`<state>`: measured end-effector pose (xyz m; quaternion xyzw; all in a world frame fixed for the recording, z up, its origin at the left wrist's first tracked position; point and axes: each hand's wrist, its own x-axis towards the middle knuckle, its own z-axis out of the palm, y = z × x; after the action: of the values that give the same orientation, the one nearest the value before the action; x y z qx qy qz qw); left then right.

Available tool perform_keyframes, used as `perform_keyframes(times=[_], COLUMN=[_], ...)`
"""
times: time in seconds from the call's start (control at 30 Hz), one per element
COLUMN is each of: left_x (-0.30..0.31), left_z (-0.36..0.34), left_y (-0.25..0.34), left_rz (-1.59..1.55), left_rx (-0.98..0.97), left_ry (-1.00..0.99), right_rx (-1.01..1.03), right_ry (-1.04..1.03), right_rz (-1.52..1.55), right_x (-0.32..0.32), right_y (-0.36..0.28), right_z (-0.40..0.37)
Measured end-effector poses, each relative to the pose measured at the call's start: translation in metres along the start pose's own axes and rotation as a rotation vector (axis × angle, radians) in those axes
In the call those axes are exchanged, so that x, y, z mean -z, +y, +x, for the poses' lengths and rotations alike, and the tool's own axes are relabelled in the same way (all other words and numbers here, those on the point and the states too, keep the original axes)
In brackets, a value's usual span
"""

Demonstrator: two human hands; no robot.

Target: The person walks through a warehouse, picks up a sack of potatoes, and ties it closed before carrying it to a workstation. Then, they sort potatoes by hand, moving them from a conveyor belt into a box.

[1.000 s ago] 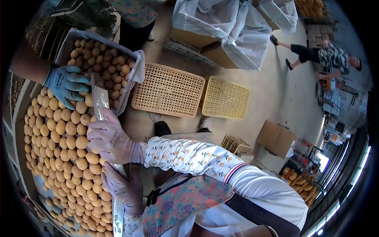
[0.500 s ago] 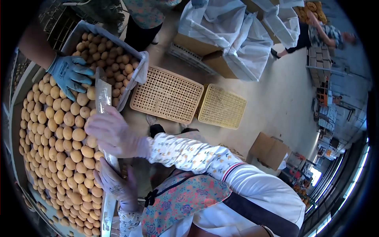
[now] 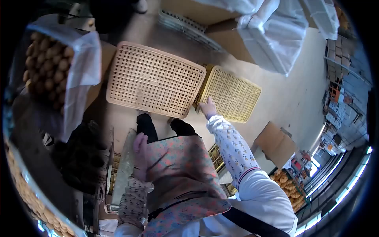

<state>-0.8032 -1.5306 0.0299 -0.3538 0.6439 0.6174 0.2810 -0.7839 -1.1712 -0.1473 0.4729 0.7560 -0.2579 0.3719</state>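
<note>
My right hand (image 3: 208,107) reaches forward to the near left corner of the yellow plastic crate (image 3: 232,94), its fingers closed at the rim. That crate lies bottom up on the floor, beside a larger peach-coloured crate (image 3: 154,80). My left hand (image 3: 140,150) is low in front of the apron (image 3: 181,162), beside my dark shoe. Its fingers are curled together, and whether anything is inside them is hidden.
A lined box of round brown fruits (image 3: 47,67) stands at the left. More fruits (image 3: 39,205) lie on a sorting table at the lower left. White-lined cartons (image 3: 272,39) stand ahead; an open cardboard box (image 3: 276,144) is at the right.
Both hands have left the metal edge of the sorting table. The right one has moved out to the yellow crate, the left one down by the apron. The view has turned towards the floor.
</note>
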Motion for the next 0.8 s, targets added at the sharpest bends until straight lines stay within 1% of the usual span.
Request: perform_keyframes(times=[0.03, 0.07, 0.13, 0.17, 0.23, 0.27, 0.3, 0.37, 0.4, 0.43, 0.5, 0.53, 0.57, 0.6, 0.63, 0.67, 0.7, 0.77, 0.8], left_x=[0.0, 0.009, 0.024, 0.036, 0.07, 0.074, 0.082, 0.102, 0.11, 0.114, 0.106, 0.102, 0.096, 0.093, 0.098, 0.105, 0.106, 0.099, 0.099], left_z=[0.018, 0.029, 0.035, 0.04, 0.039, 0.039, 0.04, 0.044, 0.047, 0.047, 0.049, 0.049, 0.047, 0.043, 0.042, 0.041, 0.038, 0.019, 0.013], left_y=[-0.011, -0.021, -0.032, -0.04, -0.053, -0.055, -0.059, -0.07, -0.072, -0.075, -0.069, -0.066, -0.062, -0.063, -0.072, -0.085, -0.097, -0.107, -0.101], left_rz=[-0.037, -0.067, -0.141, -0.104, -0.036, -0.035, -0.021, -0.003, 0.063, 0.066, 0.06, 0.029, -0.002, -0.032, 0.01, 0.05, 0.088, 0.133, 0.158], left_rx=[-0.002, 0.002, 0.056, 0.062, 0.071, 0.101, 0.111, 0.136, 0.131, 0.151, 0.18, 0.181, 0.185, 0.191, 0.17, 0.148, 0.122, 0.075, 0.033], left_ry=[-0.009, -0.012, 0.044, 0.028, -0.02, 0.014, 0.012, 0.004, -0.038, -0.031, -0.012, -0.025, -0.035, -0.044, -0.071, -0.097, -0.119, -0.068, -0.03], right_rx=[-0.088, -0.105, -0.274, -0.378, -0.268, -0.251, -0.225, -0.223, -0.198, -0.2, -0.337, -0.369, -0.364, -0.363, -0.361, -0.292, -0.199, -0.085, 0.012], right_ry=[-0.007, 0.095, 0.015, -0.026, 0.244, 0.216, 0.24, 0.264, 0.303, 0.316, 0.215, 0.212, 0.164, 0.147, 0.133, 0.185, 0.178, 0.03, -0.183], right_rz=[-0.011, -0.067, 0.018, 0.077, 0.131, 0.001, 0.061, 0.077, 0.05, 0.036, 0.079, 0.068, 0.096, 0.059, 0.025, 0.043, 0.11, 0.311, 0.297], right_x=[0.01, -0.008, -0.007, -0.011, -0.052, -0.064, -0.072, -0.083, -0.088, -0.094, -0.08, -0.077, -0.075, -0.077, -0.08, -0.092, -0.095, -0.097, -0.1], right_y=[-0.011, 0.002, -0.001, -0.001, 0.015, 0.016, 0.016, 0.019, 0.029, 0.036, 0.021, 0.014, 0.013, 0.013, 0.01, 0.023, 0.029, 0.06, 0.078], right_z=[0.013, 0.045, 0.07, 0.074, 0.061, 0.051, 0.042, 0.035, 0.036, 0.038, 0.031, 0.03, 0.03, 0.029, 0.029, 0.038, 0.039, 0.048, 0.065])
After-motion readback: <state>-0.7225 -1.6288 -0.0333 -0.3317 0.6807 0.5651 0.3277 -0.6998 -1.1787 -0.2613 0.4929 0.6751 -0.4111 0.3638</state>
